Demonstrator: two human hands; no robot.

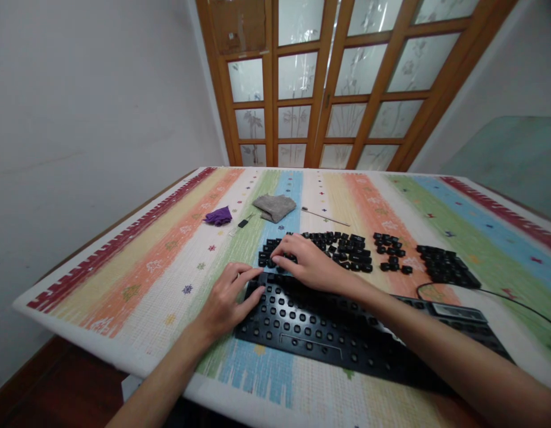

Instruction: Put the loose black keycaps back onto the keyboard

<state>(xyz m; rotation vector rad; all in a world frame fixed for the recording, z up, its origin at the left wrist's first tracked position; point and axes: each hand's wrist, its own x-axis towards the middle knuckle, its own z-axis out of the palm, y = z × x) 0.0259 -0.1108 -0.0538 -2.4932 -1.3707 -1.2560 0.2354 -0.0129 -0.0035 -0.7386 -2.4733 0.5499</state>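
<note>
A black keyboard lies at a slant near the table's front edge, many key positions bare and showing small round mounts. My left hand is at its upper left corner, thumb on the face and index finger along the back edge, steadying it. Just behind the keyboard, my right hand reaches across to the left end of a spread of loose black keycaps. Its thumb and index finger are closed together at a keycap, partly covered by the fingers. My right forearm hides part of the keyboard's middle.
Behind the keycaps lie a grey cloth, a purple cloth, a small black-ended item and a thin brush-like stick. More keycaps sit grouped at right. A black cable runs off to the right.
</note>
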